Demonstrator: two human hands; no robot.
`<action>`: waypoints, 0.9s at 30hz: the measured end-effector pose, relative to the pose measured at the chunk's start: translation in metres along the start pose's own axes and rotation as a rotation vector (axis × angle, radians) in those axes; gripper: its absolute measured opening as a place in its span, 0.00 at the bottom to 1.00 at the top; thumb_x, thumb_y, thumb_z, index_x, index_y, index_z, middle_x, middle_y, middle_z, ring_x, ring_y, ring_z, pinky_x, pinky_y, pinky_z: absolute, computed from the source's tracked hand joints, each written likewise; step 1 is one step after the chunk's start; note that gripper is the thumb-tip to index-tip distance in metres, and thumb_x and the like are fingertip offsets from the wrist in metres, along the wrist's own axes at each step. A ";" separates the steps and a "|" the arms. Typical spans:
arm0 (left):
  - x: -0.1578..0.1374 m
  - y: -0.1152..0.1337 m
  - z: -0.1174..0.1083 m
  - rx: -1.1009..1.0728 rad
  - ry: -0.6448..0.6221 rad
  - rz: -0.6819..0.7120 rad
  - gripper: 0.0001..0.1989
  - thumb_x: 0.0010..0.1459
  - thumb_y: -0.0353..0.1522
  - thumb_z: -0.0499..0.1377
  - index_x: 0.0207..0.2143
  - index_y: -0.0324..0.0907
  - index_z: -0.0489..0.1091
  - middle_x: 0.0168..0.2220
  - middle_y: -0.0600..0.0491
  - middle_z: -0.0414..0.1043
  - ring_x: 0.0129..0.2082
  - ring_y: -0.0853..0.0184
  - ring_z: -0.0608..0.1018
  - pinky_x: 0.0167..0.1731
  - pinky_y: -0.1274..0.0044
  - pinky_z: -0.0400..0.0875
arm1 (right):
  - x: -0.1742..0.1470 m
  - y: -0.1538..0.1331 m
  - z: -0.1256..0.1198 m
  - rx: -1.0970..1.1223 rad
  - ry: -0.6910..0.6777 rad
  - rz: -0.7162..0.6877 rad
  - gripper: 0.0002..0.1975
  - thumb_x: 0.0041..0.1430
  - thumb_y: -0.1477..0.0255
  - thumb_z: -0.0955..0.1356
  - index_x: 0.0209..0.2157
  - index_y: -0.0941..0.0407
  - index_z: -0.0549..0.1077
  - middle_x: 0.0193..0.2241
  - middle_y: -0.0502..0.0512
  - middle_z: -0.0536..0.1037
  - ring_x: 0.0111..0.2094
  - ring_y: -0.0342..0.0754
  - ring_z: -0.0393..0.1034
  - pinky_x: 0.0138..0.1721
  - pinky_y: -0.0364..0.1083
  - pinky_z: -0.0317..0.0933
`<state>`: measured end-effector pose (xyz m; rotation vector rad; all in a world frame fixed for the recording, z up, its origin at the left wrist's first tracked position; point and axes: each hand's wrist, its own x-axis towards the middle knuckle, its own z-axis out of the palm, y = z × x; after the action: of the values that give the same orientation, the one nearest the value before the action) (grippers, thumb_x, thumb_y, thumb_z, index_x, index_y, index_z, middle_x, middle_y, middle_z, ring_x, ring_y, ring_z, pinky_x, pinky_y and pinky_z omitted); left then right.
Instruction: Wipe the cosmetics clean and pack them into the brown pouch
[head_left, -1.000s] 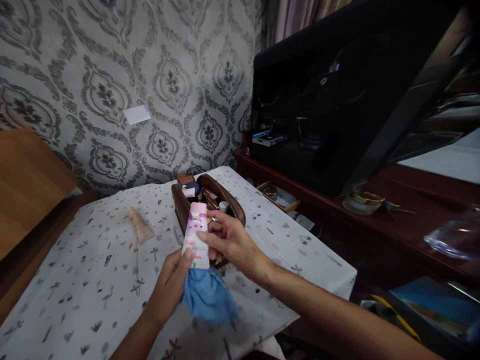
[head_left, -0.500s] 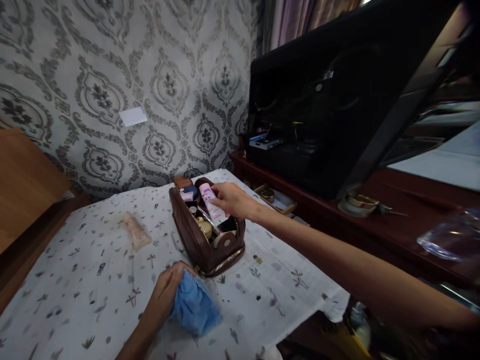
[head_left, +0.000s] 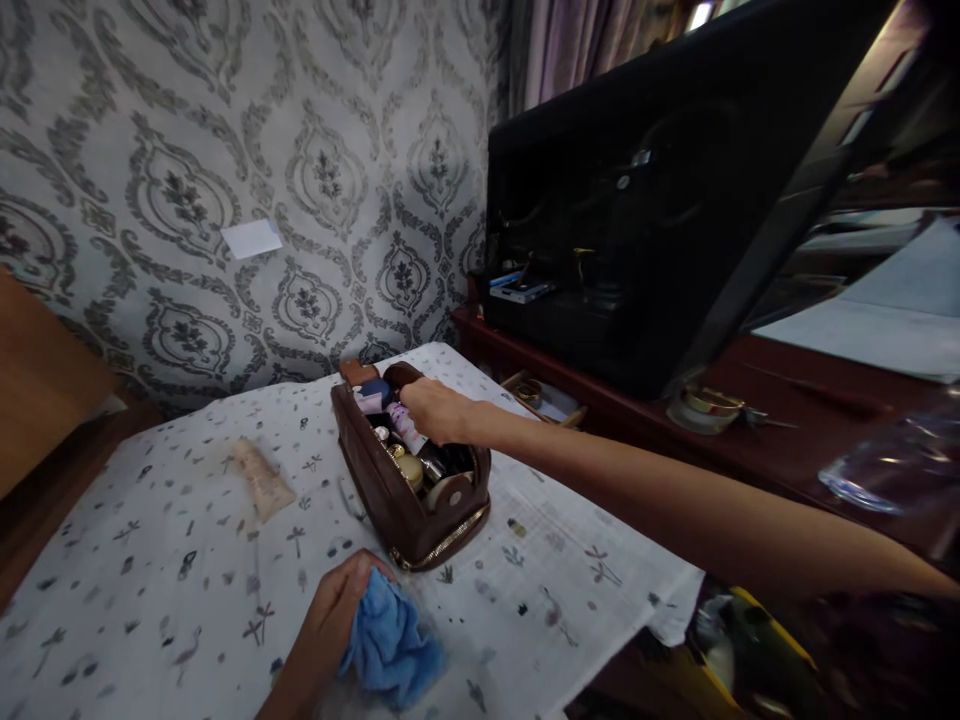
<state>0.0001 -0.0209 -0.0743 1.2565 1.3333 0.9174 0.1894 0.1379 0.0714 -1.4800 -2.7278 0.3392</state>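
A brown toiletry bag (head_left: 375, 485) stands unzipped on the patterned cloth, packed with cosmetics. Inside are a pink and purple tube (head_left: 406, 428), a navy round item (head_left: 376, 390) and a gold-lidded jar (head_left: 409, 470). My right hand (head_left: 441, 410) reaches over the bag's far side with its fingers curled down beside the tube; what they grip is hidden. In front of the bag, my left hand (head_left: 341, 595) is closed on a crumpled blue cloth (head_left: 395, 640). A beige squeeze tube (head_left: 261, 480) lies on the left.
White printed fabric (head_left: 187, 540) covers the table. To the right, a large black television (head_left: 600, 220) stands on a dark red cabinet, with a roll of tape (head_left: 705, 410) near its base. A partly open drawer (head_left: 547, 400) sits behind my right forearm. Brown cardboard (head_left: 45, 390) is at left.
The pink and purple tube, earlier sticking up under my right hand, now sits lower in the bag. My right fingers have curled. The view has shifted slightly.
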 end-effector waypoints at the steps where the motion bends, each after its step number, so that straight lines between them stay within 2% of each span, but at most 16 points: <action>1: 0.000 -0.001 0.000 -0.004 -0.008 -0.003 0.34 0.53 0.63 0.53 0.30 0.39 0.74 0.20 0.54 0.66 0.24 0.68 0.68 0.28 0.78 0.67 | -0.002 0.000 0.000 -0.020 0.008 -0.013 0.14 0.57 0.83 0.67 0.45 0.64 0.78 0.42 0.67 0.82 0.45 0.54 0.78 0.39 0.41 0.66; 6: -0.001 -0.002 -0.001 0.012 -0.009 0.014 0.34 0.54 0.62 0.53 0.30 0.39 0.74 0.21 0.54 0.66 0.24 0.68 0.68 0.28 0.78 0.67 | -0.011 -0.007 -0.002 -0.108 0.024 -0.063 0.15 0.63 0.77 0.66 0.49 0.66 0.76 0.49 0.72 0.78 0.52 0.59 0.74 0.47 0.44 0.65; 11: -0.002 0.000 0.001 -0.001 -0.015 -0.001 0.34 0.54 0.62 0.53 0.31 0.39 0.74 0.23 0.54 0.66 0.25 0.69 0.68 0.28 0.78 0.67 | -0.011 -0.011 -0.004 -0.142 -0.040 -0.115 0.16 0.58 0.77 0.71 0.48 0.65 0.77 0.47 0.70 0.80 0.49 0.59 0.76 0.42 0.44 0.66; 17: -0.001 -0.001 0.000 0.017 -0.028 0.014 0.34 0.55 0.62 0.52 0.31 0.40 0.74 0.22 0.54 0.66 0.24 0.69 0.67 0.28 0.77 0.66 | -0.014 -0.013 0.000 -0.156 -0.133 -0.148 0.13 0.56 0.81 0.69 0.44 0.66 0.78 0.44 0.69 0.81 0.44 0.57 0.78 0.37 0.44 0.66; 24: -0.001 -0.006 -0.002 0.015 -0.043 0.035 0.32 0.56 0.60 0.53 0.32 0.40 0.73 0.23 0.54 0.67 0.25 0.68 0.68 0.28 0.78 0.66 | -0.016 -0.007 0.003 -0.130 -0.064 -0.156 0.12 0.58 0.83 0.67 0.43 0.64 0.78 0.43 0.68 0.81 0.43 0.56 0.77 0.36 0.43 0.63; 27: 0.000 -0.008 -0.004 -0.005 -0.040 0.040 0.32 0.56 0.60 0.52 0.32 0.40 0.73 0.23 0.53 0.68 0.25 0.67 0.70 0.28 0.77 0.67 | -0.021 -0.002 -0.001 -0.102 0.031 -0.150 0.11 0.62 0.82 0.64 0.41 0.63 0.78 0.41 0.67 0.81 0.42 0.54 0.76 0.37 0.43 0.60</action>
<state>-0.0056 -0.0213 -0.0814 1.2947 1.2784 0.9185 0.1996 0.1198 0.0744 -1.2783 -2.8480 0.1735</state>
